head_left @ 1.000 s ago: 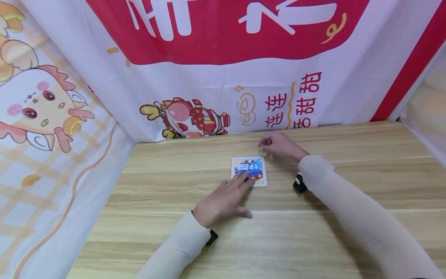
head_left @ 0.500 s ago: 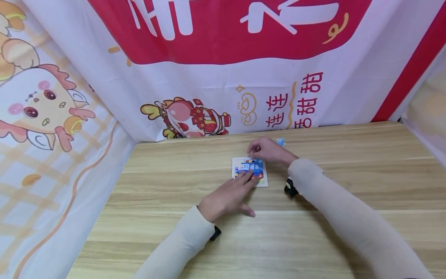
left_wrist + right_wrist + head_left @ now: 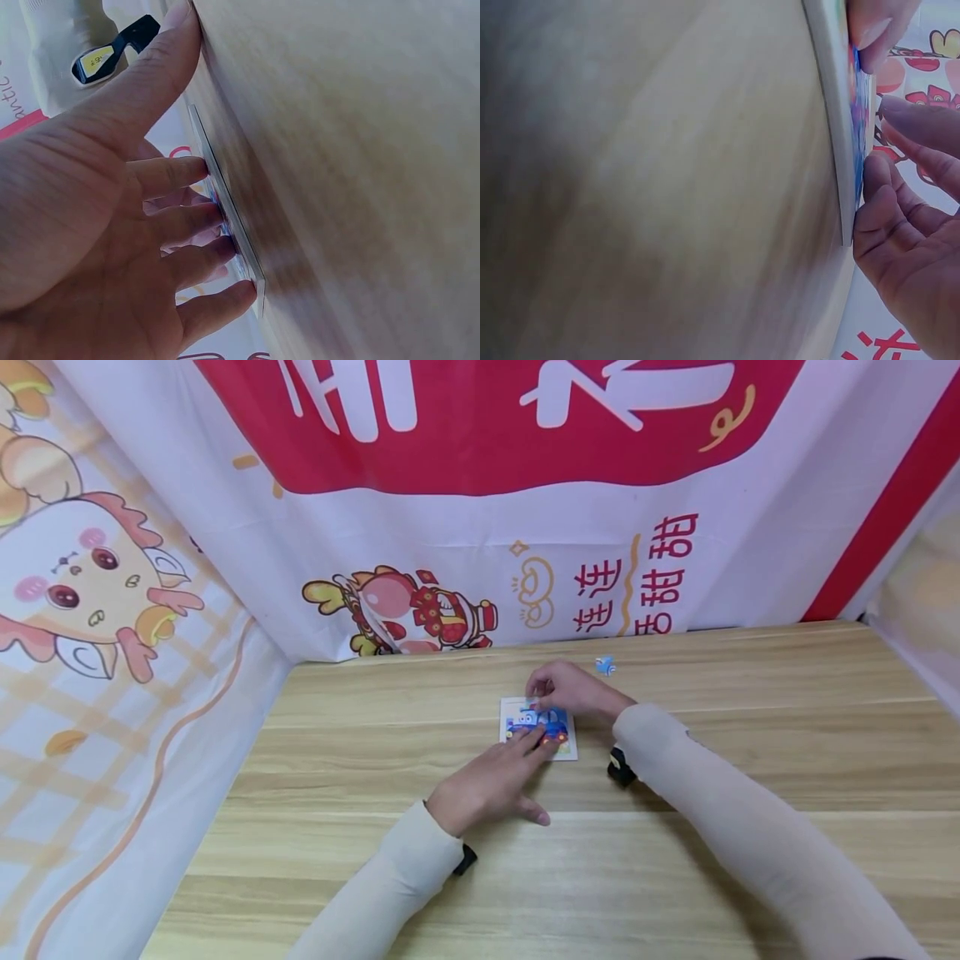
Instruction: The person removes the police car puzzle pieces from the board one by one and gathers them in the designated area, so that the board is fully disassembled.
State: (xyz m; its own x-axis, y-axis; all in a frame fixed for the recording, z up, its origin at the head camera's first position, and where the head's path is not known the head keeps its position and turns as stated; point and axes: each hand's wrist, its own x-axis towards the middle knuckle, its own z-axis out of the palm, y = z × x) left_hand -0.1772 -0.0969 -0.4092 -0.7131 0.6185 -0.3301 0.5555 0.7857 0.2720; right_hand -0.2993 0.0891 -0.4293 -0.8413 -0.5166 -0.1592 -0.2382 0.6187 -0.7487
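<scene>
A small square puzzle board (image 3: 572,752) with a blue cartoon car picture and a white border lies flat on the wooden table. The left hand (image 3: 480,787) rests straight fingertips on its lower part, thumb out to the side on the table; the left wrist view shows those fingers (image 3: 199,217) on the board's face. At the board's upper edge is the right hand (image 3: 573,687), its fingers bent and touching the picture's top area. In the right wrist view, curled fingers (image 3: 889,199) touch the board (image 3: 840,135); whether they pinch a piece cannot be made out.
A loose light-blue puzzle piece (image 3: 605,666) lies on the table behind the right hand. The wooden table (image 3: 337,827) ends at a printed white and red cloth (image 3: 450,527) at the back, with another patterned cloth (image 3: 97,693) at the left.
The right hand has moved left and down from beyond the board's upper right corner onto its top edge, uncovering the loose piece. The left hand has shifted only slightly.
</scene>
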